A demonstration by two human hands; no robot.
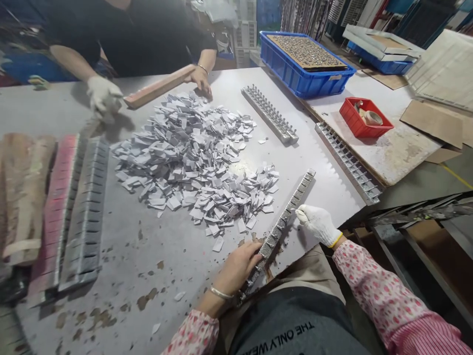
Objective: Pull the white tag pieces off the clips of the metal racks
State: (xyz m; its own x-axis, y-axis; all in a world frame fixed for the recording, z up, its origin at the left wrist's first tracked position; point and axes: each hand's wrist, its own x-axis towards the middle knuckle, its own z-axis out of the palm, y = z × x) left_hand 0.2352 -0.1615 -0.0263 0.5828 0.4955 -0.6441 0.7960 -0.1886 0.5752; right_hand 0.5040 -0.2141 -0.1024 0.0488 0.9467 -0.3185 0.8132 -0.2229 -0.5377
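Near the table's front edge, a long grey metal bar (275,233) with a row of evenly spaced notches lies slanted. My left hand (236,268), bare and with a bangle at the wrist, grips its lower end, thumb on the top face. On the bar's right side, my right hand (317,224) wears a white knit glove. Its fingertips are pinched together close to the notches; whatever they hold is too small to make out. Beyond the bar spreads a large heap of small white flat pieces (185,153).
Opposite, a co-worker's gloved hand (103,96) and bare hand (200,79) are at a wooden bar (158,88). Slotted bars (86,212) lie left. A pegged metal bar (269,114), another bar (347,162), a blue crate (295,81) and a red bin (360,125) stand right.
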